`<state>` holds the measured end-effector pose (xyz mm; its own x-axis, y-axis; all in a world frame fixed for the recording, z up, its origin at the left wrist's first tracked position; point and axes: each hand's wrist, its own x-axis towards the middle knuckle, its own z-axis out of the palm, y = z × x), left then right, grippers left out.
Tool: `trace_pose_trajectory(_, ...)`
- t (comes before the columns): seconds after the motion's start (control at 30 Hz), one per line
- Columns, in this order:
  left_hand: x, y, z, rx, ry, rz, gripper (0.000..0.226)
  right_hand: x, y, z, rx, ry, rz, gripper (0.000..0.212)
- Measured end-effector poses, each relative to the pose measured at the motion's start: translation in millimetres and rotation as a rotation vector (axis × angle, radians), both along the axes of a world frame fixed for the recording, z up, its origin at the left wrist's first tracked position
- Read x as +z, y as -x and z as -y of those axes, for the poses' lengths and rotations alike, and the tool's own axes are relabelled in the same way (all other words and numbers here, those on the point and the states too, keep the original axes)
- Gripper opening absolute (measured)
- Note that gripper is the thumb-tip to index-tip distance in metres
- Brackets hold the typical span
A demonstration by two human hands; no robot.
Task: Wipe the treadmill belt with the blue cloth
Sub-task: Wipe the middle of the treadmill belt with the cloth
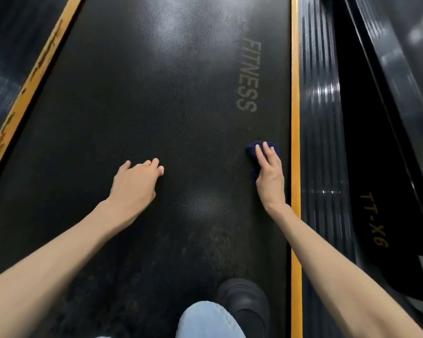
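Near the belt's right edge, just beside the yellow strip (295, 93), blue cloth (250, 150) sits bunched: dark navy, soft, fuzzy, lumpy outline. Right hand (270, 172) lies flat on top of it, fingers (269, 152) straight and close together, pressing it onto the belt. Cloth pokes out past the fingertips and along the thumb side; thumb itself hidden, can't tell if it hooks under. Treadmill belt (137, 106) is matte black rubber with a fine dimpled weave, soft light glare up top, and a duller scuffed, dusty-looking patch (205, 245) toward the near end. Faded grey FITNESS lettering (249, 74) runs lengthwise, just ahead of the cloth. Left hand (134, 181) is mid-belt, well apart from the cloth, fingers bent, tips touching the surface, holding nothing. Outside the strip: glossy black ribbed side rail (322, 118), then a smooth black panel marked TT-X6 (374, 219) in gold. Second yellow strip (27, 89) on the left, worn print on it. Bottom edge: rounded black shoe (244, 303) on the belt, light blue denim knee (205, 320) in front of it.
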<state>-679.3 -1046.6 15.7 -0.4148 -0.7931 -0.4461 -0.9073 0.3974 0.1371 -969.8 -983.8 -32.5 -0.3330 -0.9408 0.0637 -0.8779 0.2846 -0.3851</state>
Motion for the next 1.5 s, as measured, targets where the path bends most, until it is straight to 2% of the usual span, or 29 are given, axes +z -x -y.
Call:
trace_pose_trajectory(0.03,0.9,-2.2,0.3,-0.013,-0.001,-0.011,0.064,0.3,-5.7,4.2,-0.047,0.019,0.031,0.065)
trace_pose_trajectory(0.1,3.0,-6.6,2.4,-0.045,-0.023,-0.032,0.066,-3.9,-27.5,-8.2,0.034,0.078,0.026,0.064)
trace_pose_trajectory(0.17,2.9,-9.9,5.0,-0.052,-0.037,-0.075,0.065,-11.7,-61.5,-48.6,0.275,0.074,0.023,0.063)
trace_pose_trajectory(0.27,-2.1,-19.4,2.8,-0.044,-0.014,-0.163,0.064,-9.0,-96.3,-101.9,0.776,-0.079,0.067,0.056)
trace_pose_trajectory(0.33,-9.8,-29.0,-1.1,-0.066,-0.024,-0.198,0.066,-5.3,-82.3,-96.6,1.083,-0.098,-0.012,0.049)
trace_pose_trajectory(0.37,-12.9,-33.8,-2.6,-0.070,-0.026,-0.213,0.067,-3.9,-69.3,-84.0,1.150,-0.080,-0.050,0.045)
trace_pose_trajectory(0.43,-16.6,-44.0,-3.7,-0.067,-0.010,-0.234,0.068,-5.7,-38.9,-52.2,1.031,0.003,-0.082,0.040)
trace_pose_trajectory(0.5,-18.2,-51.1,-5.7,-0.059,0.021,-0.243,0.068,-9.4,-6.2,-23.8,0.682,0.072,-0.081,0.036)
trace_pose_trajectory(0.6,-21.8,-53.8,-7.8,-0.028,0.035,-0.261,0.068,-10.4,5.5,1.7,0.218,0.086,-0.056,0.057)
trace_pose_trajectory(0.67,-23.6,-50.4,-6.4,0.017,0.021,-0.278,0.069,-9.0,-15.2,4.9,0.068,0.114,0.003,0.056)
trace_pose_trajectory(0.7,-24.0,-48.5,-4.7,0.046,0.013,-0.290,0.070,-8.8,-30.3,0.8,0.105,0.121,0.030,0.054)
trace_pose_trajectory(0.73,-23.6,-46.9,-2.9,0.074,0.007,-0.303,0.071,-8.4,-47.9,-7.2,0.234,0.102,0.055,0.051)
trace_pose_trajectory(0.87,-24.0,-46.7,0.1,0.094,0.027,-0.314,0.073,-7.2,-120.6,-56.5,1.049,-0.109,0.151,0.042)
trace_pose_trajectory(0.93,-24.7,-48.9,-2.5,0.069,0.027,-0.306,0.075,-7.3,-132.2,-71.4,1.267,-0.189,0.125,0.051)
trace_pose_trajectory(0.97,-25.5,-50.3,-4.3,0.040,0.027,-0.286,0.077,-7.7,-125.2,-68.8,1.303,-0.183,0.080,0.053)
trace_pose_trajectory(1.03,-27.9,-55.0,-6.4,-0.031,0.031,-0.242,0.079,-6.8,-97.8,-53.3,1.163,-0.126,0.013,0.049)
trace_pose_trajectory(1.13,-29.5,-60.2,-8.7,-0.057,0.095,-0.300,0.071,4.6,-41.5,-27.2,0.518,-0.039,-0.003,0.056)
trace_pose_trajectory(1.2,-30.1,-56.7,-10.8,0.003,0.205,-0.379,0.058,12.8,-20.6,-18.3,0.228,-0.082,-0.048,0.066)
trace_pose_trajectory(1.33,-32.7,-48.5,-9.8,0.138,0.259,-0.360,0.044,19.7,-25.6,-13.3,0.147,-0.189,-0.067,0.063)
trace_pose_trajectory(1.5,-20.6,-60.3,-28.2,0.149,0.291,-0.310,0.048,45.3,-31.1,1.0,0.127,-0.468,-0.068,0.070)
